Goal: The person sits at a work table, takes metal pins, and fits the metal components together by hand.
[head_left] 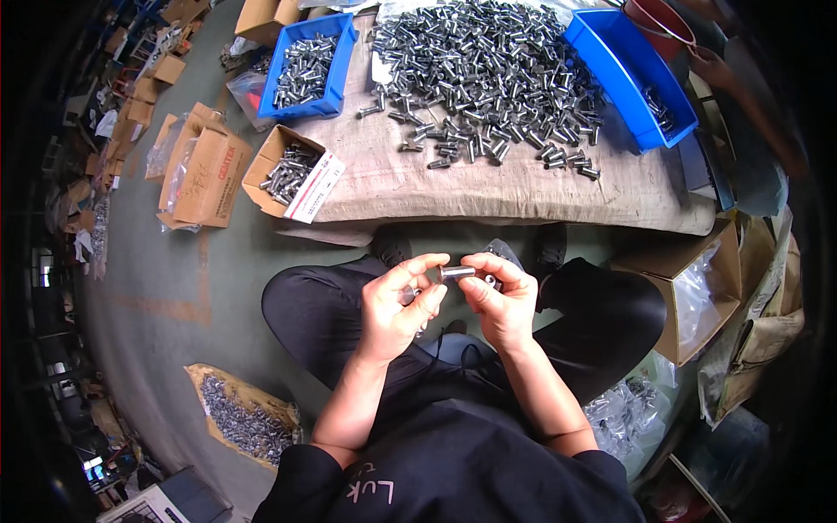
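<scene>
The person sits low with knees apart, both hands raised in front of the lap. The left hand [397, 301] and right hand [501, 301] meet on one short metal pin [457, 273], gripped at its ends by thumb and fingertips; the right hand seems to hold a second piece behind it, though I cannot tell what. The pin looks stiff, smooth and probably heavy for its size, likely slippery, best pinched across the barrel near each end. To the left on the floor lies a torn cardboard tray [240, 417] of small parts. Beyond the knees, a cloth-covered surface [453, 187] carries a large heap of pins [488, 70], with a small open carton [288, 173] at its left corner. Farthest off stand two blue bins [309, 61], [632, 74].
</scene>
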### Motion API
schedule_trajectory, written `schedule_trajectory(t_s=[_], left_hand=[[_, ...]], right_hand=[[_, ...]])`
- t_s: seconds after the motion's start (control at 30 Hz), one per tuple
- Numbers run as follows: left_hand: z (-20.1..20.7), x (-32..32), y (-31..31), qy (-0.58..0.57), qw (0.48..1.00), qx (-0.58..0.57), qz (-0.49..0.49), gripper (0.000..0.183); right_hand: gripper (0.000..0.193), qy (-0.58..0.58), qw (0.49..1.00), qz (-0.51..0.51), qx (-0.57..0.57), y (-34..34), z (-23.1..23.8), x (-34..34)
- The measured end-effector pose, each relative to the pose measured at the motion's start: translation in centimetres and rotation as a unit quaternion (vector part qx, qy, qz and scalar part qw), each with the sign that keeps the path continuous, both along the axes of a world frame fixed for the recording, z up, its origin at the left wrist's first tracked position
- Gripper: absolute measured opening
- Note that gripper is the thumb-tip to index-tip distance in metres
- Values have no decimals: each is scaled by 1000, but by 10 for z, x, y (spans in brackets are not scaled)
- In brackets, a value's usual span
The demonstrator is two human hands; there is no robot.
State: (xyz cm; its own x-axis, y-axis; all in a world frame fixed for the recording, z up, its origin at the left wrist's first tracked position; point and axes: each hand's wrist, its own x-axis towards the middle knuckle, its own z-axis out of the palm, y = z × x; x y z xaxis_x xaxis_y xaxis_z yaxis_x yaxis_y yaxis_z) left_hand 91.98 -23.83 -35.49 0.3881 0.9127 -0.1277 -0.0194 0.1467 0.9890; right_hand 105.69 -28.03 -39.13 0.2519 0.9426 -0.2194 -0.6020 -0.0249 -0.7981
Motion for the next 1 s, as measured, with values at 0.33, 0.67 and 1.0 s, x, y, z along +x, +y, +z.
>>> schedule_trajectory(t_s=[0.33, 0.67, 1.0], left_hand=[[-6, 3, 0, -31, 998, -47, 9, 23], [0, 2, -1, -6, 1000, -11, 9, 26], [-7, 10, -2, -168, 962, -208, 52, 40]], right_hand=[[21, -139, 988, -2, 73, -1, 1, 1], [22, -35, 998, 11, 42, 0, 2, 2], [11, 305, 948, 80, 45, 6, -8, 3]])
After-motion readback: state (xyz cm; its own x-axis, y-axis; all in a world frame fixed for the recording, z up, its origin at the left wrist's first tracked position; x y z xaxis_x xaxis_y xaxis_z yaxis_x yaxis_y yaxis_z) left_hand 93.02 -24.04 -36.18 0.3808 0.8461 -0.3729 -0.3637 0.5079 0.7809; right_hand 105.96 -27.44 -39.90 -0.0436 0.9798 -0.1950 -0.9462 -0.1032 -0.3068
